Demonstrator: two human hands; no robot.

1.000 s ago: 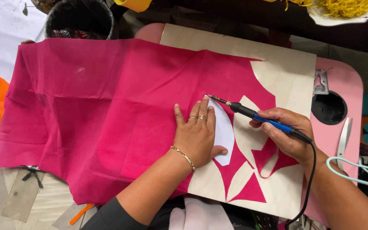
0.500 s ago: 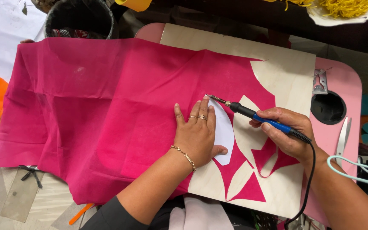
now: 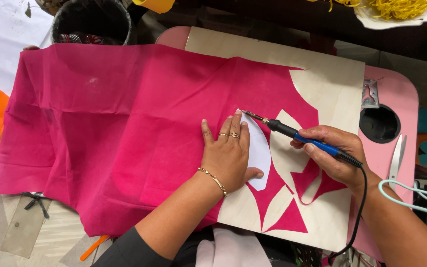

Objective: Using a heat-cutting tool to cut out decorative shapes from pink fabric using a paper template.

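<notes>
Left hand (image 3: 229, 157) lies flat, open, pinning pink fabric (image 3: 124, 123) taut; right hand (image 3: 334, 155) closed around hot cutting pen (image 3: 300, 136).

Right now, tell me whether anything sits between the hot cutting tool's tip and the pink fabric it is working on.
Nothing visible does. The blue-handled corded cutting tool in the right hand has its metal tip at the edge of the white curved paper template, which the left hand presses flat on the pink fabric sheet.
</notes>
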